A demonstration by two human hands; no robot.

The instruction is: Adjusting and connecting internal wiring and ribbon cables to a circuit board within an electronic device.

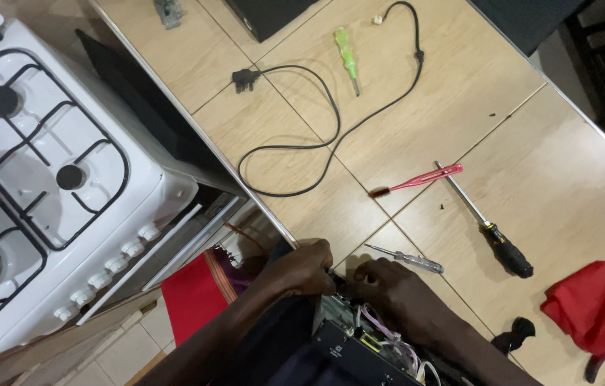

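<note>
Head view looks down on both hands at the six o'clock edge of a tiled counter point(567, 179). Left hand point(304, 269) and right hand point(397, 286) curl their fingers onto the top rim of an opened black device point(345, 336) with exposed wiring, gripping it between them. At three o'clock of the right hand lies a small clear-handled screwdriver point(406, 258); farther at two o'clock, a black-handled screwdriver point(484, 225). Bare counter opens toward twelve o'clock, up to a black power cord point(331, 129). A white stove point(52, 179) stands at nine o'clock.
</note>
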